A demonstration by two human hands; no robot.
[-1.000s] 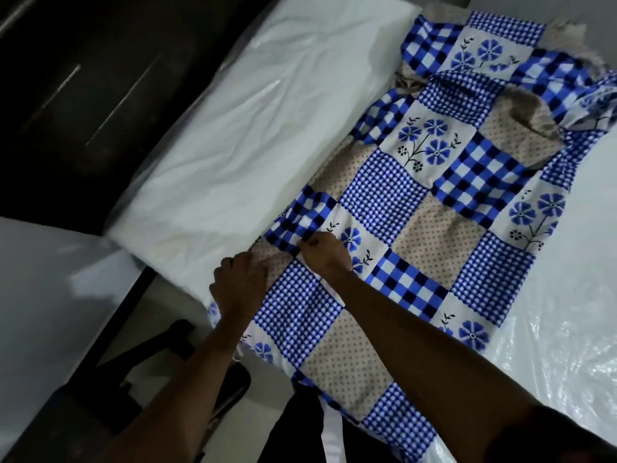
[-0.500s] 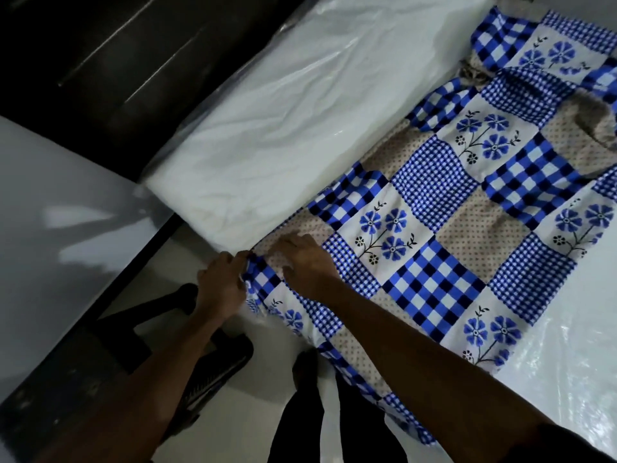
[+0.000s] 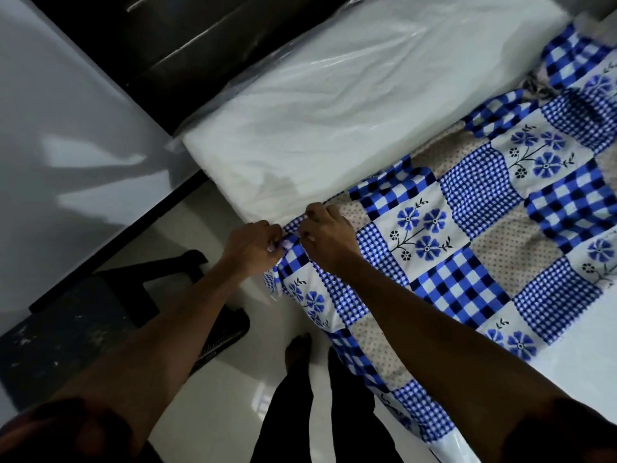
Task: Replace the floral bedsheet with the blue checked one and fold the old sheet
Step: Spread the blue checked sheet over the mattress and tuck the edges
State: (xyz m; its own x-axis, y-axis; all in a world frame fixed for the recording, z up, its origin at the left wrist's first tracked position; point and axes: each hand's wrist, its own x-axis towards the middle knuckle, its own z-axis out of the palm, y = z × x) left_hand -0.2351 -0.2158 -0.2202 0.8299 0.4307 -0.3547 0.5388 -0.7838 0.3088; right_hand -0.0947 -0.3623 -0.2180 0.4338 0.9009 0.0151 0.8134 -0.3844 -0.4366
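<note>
The blue checked sheet (image 3: 467, 289) is cut off at the right edge (its far end unseen).

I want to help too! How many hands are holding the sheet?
2. The left hand and the right hand pinch the sheet side by side at its corner.

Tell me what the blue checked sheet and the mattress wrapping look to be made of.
Blue checked sheet: thin woven cloth, probably printed cotton or a blend, matte. It hangs limply off the edge and bunches where the left hand and right hand pinch it.
Mattress wrapping: clear plastic film, glossy. It shows sharp wrinkles and bright glare streaks over the white surface beneath.
</note>
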